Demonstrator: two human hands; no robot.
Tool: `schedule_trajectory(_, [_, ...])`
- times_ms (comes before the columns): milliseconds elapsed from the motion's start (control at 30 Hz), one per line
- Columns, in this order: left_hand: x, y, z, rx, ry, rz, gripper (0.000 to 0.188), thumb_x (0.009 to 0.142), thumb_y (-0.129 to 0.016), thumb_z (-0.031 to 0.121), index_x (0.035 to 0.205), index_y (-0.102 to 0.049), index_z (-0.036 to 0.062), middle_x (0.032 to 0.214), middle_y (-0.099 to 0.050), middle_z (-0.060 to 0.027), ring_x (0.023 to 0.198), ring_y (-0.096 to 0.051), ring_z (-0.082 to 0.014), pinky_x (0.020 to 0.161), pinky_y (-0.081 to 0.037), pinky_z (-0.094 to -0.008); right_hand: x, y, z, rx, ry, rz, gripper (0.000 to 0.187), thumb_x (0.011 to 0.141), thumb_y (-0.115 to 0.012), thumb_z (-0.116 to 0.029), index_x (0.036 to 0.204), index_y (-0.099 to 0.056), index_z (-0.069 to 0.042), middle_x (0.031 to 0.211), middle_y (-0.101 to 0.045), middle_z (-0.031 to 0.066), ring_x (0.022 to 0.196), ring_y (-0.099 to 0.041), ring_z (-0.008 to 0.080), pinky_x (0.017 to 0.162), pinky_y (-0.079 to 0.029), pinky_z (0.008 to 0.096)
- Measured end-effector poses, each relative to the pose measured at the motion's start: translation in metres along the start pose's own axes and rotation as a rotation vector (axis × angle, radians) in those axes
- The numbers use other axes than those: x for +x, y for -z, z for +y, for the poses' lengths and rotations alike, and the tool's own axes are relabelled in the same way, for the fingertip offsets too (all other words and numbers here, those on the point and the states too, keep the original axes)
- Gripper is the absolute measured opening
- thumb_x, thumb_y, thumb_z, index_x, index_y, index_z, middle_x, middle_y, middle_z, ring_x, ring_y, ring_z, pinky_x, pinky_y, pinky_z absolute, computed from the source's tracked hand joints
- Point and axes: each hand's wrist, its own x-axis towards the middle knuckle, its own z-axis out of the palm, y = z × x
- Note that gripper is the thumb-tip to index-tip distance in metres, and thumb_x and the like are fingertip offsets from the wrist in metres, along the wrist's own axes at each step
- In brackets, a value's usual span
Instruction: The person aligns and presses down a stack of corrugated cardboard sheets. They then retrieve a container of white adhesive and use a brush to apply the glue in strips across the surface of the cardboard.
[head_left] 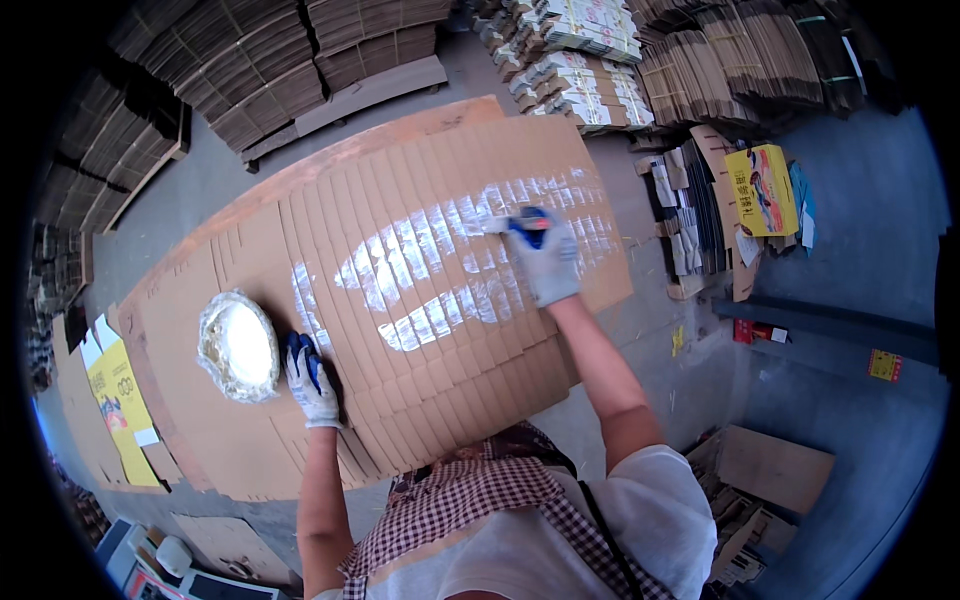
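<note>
Overlapping brown cardboard sheets (440, 380) lie fanned out in a row on the table, with wet, shiny white glue (400, 255) smeared across their strips. Over the far right part of the glue, my right hand (545, 255), in a white and blue work glove, is closed on a brush (494, 226). Motion blurs this hand, and the brush shows only in part. My left hand (313, 385), gloved alike, lies flat on the cardboard with fingers stretched out. Just left of it stands a round, glue-crusted bowl (240, 345) of white glue.
A yellow printed sheet (122, 405) lies at the table's left end. Bundled cardboard stacks (250, 65) stand beyond the table, with white printed stacks (580, 85) at the far right. A yellow box (762, 190) rests on piled cardboard to the right.
</note>
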Motion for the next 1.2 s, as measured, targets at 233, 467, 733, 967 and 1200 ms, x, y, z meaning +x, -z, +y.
schedule_trajectory(233, [0.001,0.0,0.002,-0.035,0.004,0.016,0.048,0.103,-0.043,0.031,0.132,-0.057,-0.0046,0.149,-0.045,-0.0227,0.139,-0.041,-0.0379,0.116,-0.029,-0.0448,0.052,0.012,0.041,-0.071,-0.181,0.111,0.048,0.078,-0.081,-0.034,0.109,-0.061,-0.004,0.102,-0.067,0.0181,0.091,-0.066,0.0371,0.084,-0.052,0.0432])
schedule_trajectory(467, [0.001,-0.002,-0.003,-0.016,-0.013,0.004,0.052,0.103,-0.043,0.035,0.133,-0.054,-0.006,0.148,-0.044,-0.0252,0.137,-0.041,-0.041,0.115,-0.029,-0.0478,0.065,0.02,0.046,-0.046,-0.13,0.192,0.05,0.077,-0.081,-0.03,0.114,-0.061,-0.002,0.105,-0.065,0.0216,0.099,-0.065,0.0361,0.09,-0.05,0.0431])
schedule_trajectory(733, [-0.003,-0.004,-0.006,-0.01,-0.026,0.028,0.053,0.103,-0.042,0.036,0.134,-0.052,-0.0055,0.15,-0.044,-0.0241,0.139,-0.04,-0.0391,0.116,-0.028,-0.0466,0.135,0.054,0.131,-0.326,-0.262,0.361,0.059,0.078,-0.079,-0.035,0.121,-0.059,0.0,0.11,-0.065,0.0223,0.105,-0.063,0.0378,0.093,-0.049,0.0432])
schedule_trajectory(967, [0.001,-0.005,-0.001,-0.007,-0.01,0.013,0.052,0.102,-0.043,0.035,0.131,-0.055,-0.0059,0.148,-0.045,-0.0245,0.138,-0.041,-0.0415,0.115,-0.029,-0.0483,0.156,0.049,0.152,-0.331,-0.234,0.252,0.058,0.079,-0.077,-0.037,0.12,-0.06,0.0,0.117,-0.064,0.0205,0.108,-0.062,0.0381,0.095,-0.049,0.0437])
schedule_trajectory(1200, [-0.003,-0.002,-0.009,-0.006,0.007,0.01,0.053,0.103,-0.041,0.036,0.134,-0.055,-0.0043,0.149,-0.044,-0.0237,0.139,-0.04,-0.0403,0.115,-0.029,-0.0474,0.094,0.055,0.097,-0.012,-0.101,0.16,0.049,0.076,-0.081,-0.034,0.109,-0.063,-0.003,0.096,-0.069,0.0182,0.093,-0.067,0.0377,0.084,-0.052,0.0448])
